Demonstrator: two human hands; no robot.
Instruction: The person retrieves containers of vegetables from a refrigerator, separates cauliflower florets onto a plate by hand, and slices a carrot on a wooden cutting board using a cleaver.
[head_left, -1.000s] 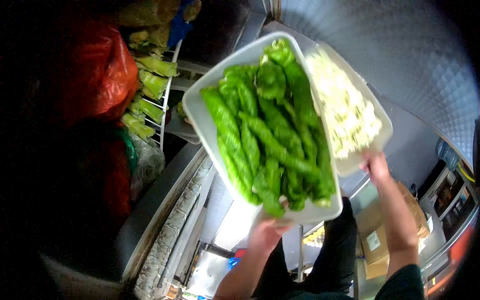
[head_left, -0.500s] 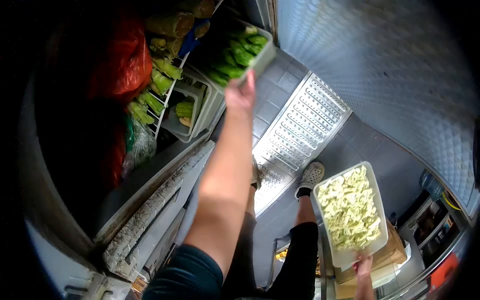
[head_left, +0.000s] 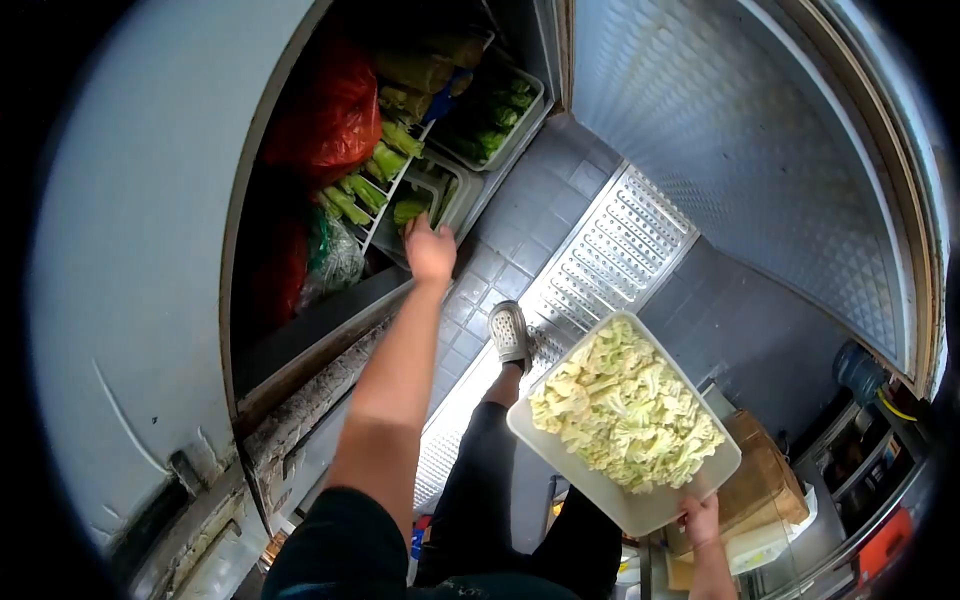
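Observation:
My right hand grips the near corner of a pale plastic tub full of chopped, pale yellow-green cabbage. The tub hangs level in front of my legs. My left hand reaches into the open fridge, its fingers bent at the near rim of a translucent tub; the fingertips are partly hidden. Inside that tub lies a green vegetable, close to my fingers. Behind it stands another plastic tub with long green vegetables.
A wire shelf carries leafy stalks and a red plastic bag. The quilted metal door stands open at right. A perforated metal strip crosses the floor. At lower right are a cardboard box and a water bottle.
My left hand has let go of the tub of green vegetables, now resting in the fridge, and moved to the tub nearer me. The cabbage tub has moved left and turned.

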